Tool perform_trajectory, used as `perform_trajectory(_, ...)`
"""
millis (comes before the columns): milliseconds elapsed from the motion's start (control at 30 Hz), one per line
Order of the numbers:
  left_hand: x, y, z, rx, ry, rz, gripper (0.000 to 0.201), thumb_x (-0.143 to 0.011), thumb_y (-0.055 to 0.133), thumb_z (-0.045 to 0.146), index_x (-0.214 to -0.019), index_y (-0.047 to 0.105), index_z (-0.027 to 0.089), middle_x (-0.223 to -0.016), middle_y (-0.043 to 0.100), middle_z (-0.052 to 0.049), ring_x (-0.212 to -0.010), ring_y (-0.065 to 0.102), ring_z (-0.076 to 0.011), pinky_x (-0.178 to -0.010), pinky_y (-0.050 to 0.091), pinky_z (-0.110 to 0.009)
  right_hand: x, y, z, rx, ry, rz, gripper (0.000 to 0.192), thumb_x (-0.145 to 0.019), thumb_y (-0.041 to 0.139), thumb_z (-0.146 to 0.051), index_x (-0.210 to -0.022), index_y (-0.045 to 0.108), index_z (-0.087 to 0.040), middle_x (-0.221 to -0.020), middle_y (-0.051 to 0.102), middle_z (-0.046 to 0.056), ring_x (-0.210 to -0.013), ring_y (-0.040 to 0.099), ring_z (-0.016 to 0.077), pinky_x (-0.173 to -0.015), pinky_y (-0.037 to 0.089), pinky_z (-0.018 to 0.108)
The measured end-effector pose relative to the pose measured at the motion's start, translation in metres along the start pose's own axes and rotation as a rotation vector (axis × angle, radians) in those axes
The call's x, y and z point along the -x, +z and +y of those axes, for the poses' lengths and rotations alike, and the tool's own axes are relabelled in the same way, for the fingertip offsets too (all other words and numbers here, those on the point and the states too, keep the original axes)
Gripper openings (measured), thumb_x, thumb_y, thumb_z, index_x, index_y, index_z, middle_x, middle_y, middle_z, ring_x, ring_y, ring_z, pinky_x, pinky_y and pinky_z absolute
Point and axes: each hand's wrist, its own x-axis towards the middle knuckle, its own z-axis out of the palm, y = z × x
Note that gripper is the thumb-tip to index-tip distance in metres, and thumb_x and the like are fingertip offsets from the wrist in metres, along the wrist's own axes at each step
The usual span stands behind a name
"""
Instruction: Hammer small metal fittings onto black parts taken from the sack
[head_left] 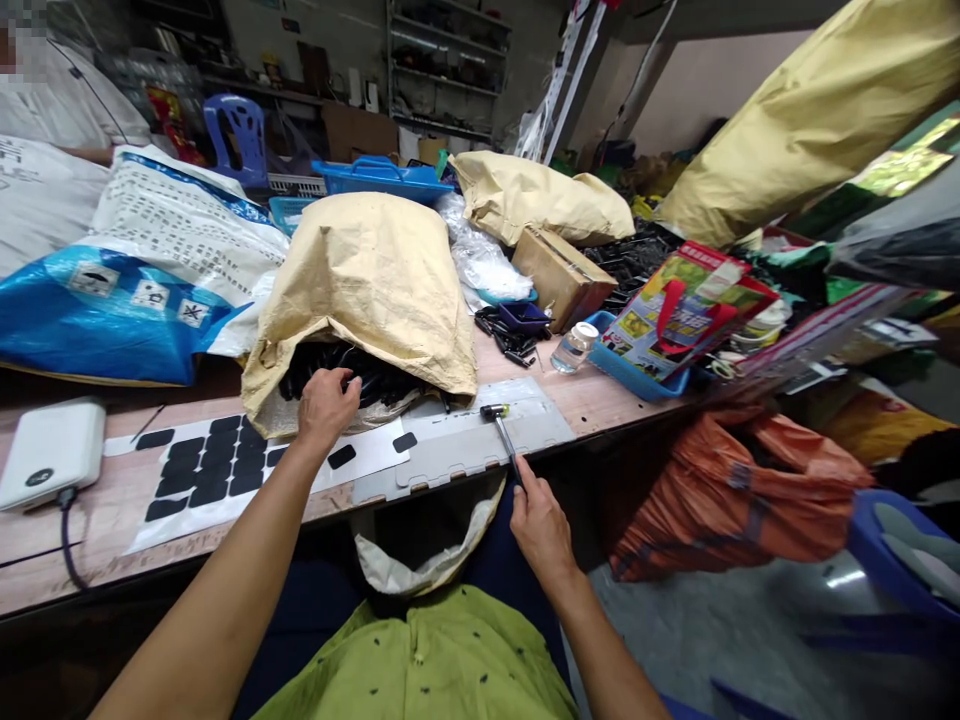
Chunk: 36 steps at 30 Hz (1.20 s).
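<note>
My left hand (328, 408) is at the mouth of a tan woven sack (382, 270), its fingers curled among glossy black pieces (382, 380) inside. Whatever lies between those fingers I cannot make out. My right hand (541, 522) is closed around the handle of a small hammer (507, 440) with a dark head and a yellowish tip. The hammer's head is over a grey flat plate (525, 410) at the table's front edge. Left of the plate, a white sheet (375, 455) carries rows of black rounded stickers (210, 470).
A white power bank (52, 452) with a cable stands at the left. On the right are a glass jar (574, 348), a blue basket (637, 375) holding a printed bag, and a cardboard box (562, 275). An orange sack (735, 500) sits beside the table.
</note>
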Motion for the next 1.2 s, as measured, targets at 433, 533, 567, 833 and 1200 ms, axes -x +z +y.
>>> perform_trajectory(433, -0.025, 0.002, 0.003, 0.035, -0.338, -0.222, 0.038, -0.084, 0.066, 0.053, -0.106, 0.079, 0.025, -0.107, 0.077, -0.011, -0.102, 0.068, -0.0312, -0.079, 0.05, -0.037, -0.001, 0.002, 0.002, 0.029, 0.037, -0.019, 0.054, -0.101, 0.043, -0.022, -0.155, 0.042, -0.029, -0.112, 0.063, 0.007, -0.091, 0.065, 0.0188, -0.071, 0.044, 0.025)
perform_trajectory(533, -0.028, 0.0, 0.007, -0.024, -0.326, -0.252, 0.037, -0.083, 0.068, 0.053, -0.107, 0.078, 0.027, -0.112, 0.076, -0.011, -0.107, 0.067, -0.0329, -0.081, 0.05, -0.038, -0.003, 0.002, 0.001, 0.034, 0.04, -0.019, 0.055, -0.101, 0.044, -0.021, -0.155, 0.041, -0.029, -0.112, 0.063, 0.006, -0.091, 0.065, 0.0184, -0.07, 0.044, 0.025)
perform_trajectory(567, -0.028, -0.001, 0.009, -0.045, -0.325, -0.268, 0.037, -0.081, 0.069, 0.053, -0.108, 0.078, 0.028, -0.113, 0.076, -0.011, -0.109, 0.067, -0.0336, -0.082, 0.05, -0.039, -0.003, 0.002, 0.001, 0.034, 0.038, -0.018, 0.055, -0.101, 0.044, -0.021, -0.155, 0.041, -0.029, -0.111, 0.063, 0.006, -0.09, 0.064, 0.0182, -0.07, 0.044, 0.025)
perform_trajectory(833, 0.005, -0.021, 0.008, -0.026, -0.26, -0.059, 0.032, -0.086, 0.064, 0.05, -0.103, 0.072, 0.024, -0.104, 0.075, -0.01, -0.1, 0.067, -0.0328, -0.079, 0.049, -0.04, -0.002, 0.003, 0.001, 0.032, 0.053, -0.023, 0.055, -0.101, 0.043, -0.022, -0.156, 0.041, -0.03, -0.109, 0.063, 0.006, -0.09, 0.065, 0.0185, -0.071, 0.044, 0.026)
perform_trajectory(1200, 0.105, 0.03, 0.047, 0.284, 0.429, -0.27, 0.013, -0.086, 0.071, 0.033, -0.093, 0.067, 0.022, -0.091, 0.069, -0.003, -0.091, 0.059, -0.0222, -0.083, 0.045, -0.034, -0.005, -0.002, 0.001, -0.083, 0.059, -0.053, 0.055, -0.098, 0.042, -0.023, -0.153, 0.044, -0.027, -0.126, 0.067, 0.009, -0.107, 0.067, 0.0227, -0.088, 0.05, 0.031)
